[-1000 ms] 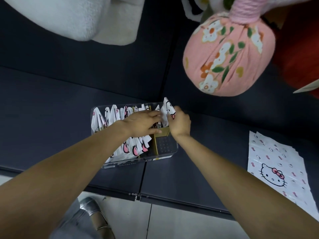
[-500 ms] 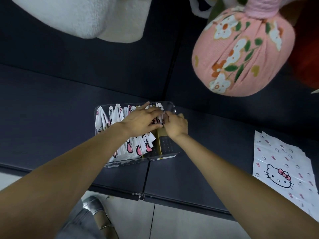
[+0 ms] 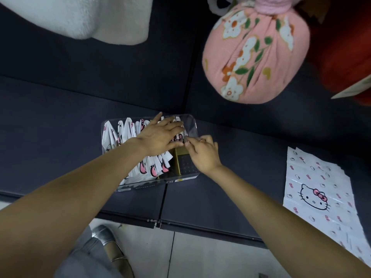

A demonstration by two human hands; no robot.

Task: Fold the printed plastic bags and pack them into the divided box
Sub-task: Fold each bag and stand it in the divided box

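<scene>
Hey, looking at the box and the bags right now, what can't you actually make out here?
Head view:
- Folded bags at the box's middle: covered by the left hand.
- Whether the right hand pinches anything: its fingertips are too small to tell.
- Box label text: blurred.
- Flat bag stack: cut off by the right edge.
- How many bags are packed: they overlap.

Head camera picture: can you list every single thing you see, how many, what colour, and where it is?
divided box: one, clear with a gold divider, middle of the dark surface.
folded bags: a row, too many to count, white with pink and black print, standing in the box.
flat bags: a stack, white with a cat print, lying at the right.
cloth bundle: one, pink with flowers, upper right.
fluffy thing: one, white, upper left.
shoe: one, silver, on the floor below.
left hand: spread flat on the folded bags.
right hand: fingers curled at the box's right part.
</scene>
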